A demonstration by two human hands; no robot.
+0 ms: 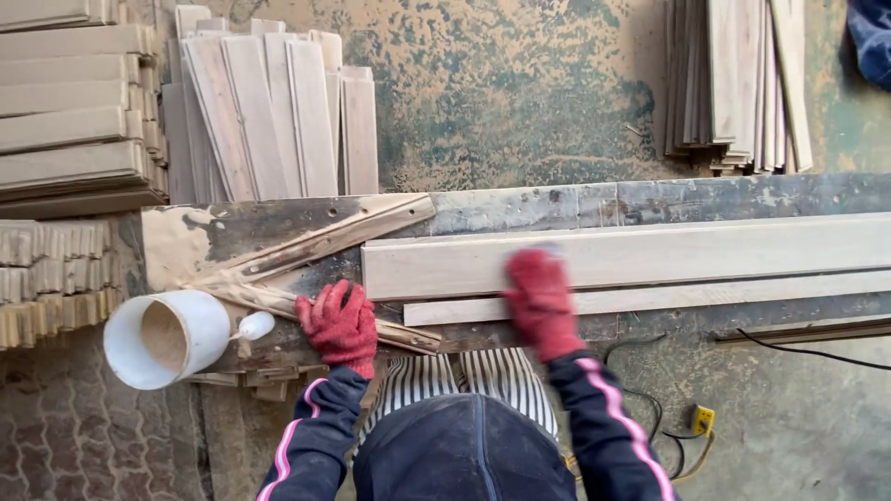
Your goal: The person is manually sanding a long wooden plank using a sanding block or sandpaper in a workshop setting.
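Both my hands wear red gloves. My left hand [340,322] rests on the near edge of the workbench [520,206], fingers curled, beside a thin wooden strip [306,306]. My right hand [541,301] is blurred with motion and presses on a long pale wooden board [668,252] lying lengthwise on the bench. Whether it holds something under the palm is hidden. A narrower plank [705,295] lies just in front of the board.
A white plastic bucket [163,336] dusted with sawdust lies tilted at the bench's left end. Stacks of planks stand at far left [70,102], behind the bench [269,111] and at upper right [738,83]. Black cables [807,351] and a yellow plug [703,419] lie on the floor at right.
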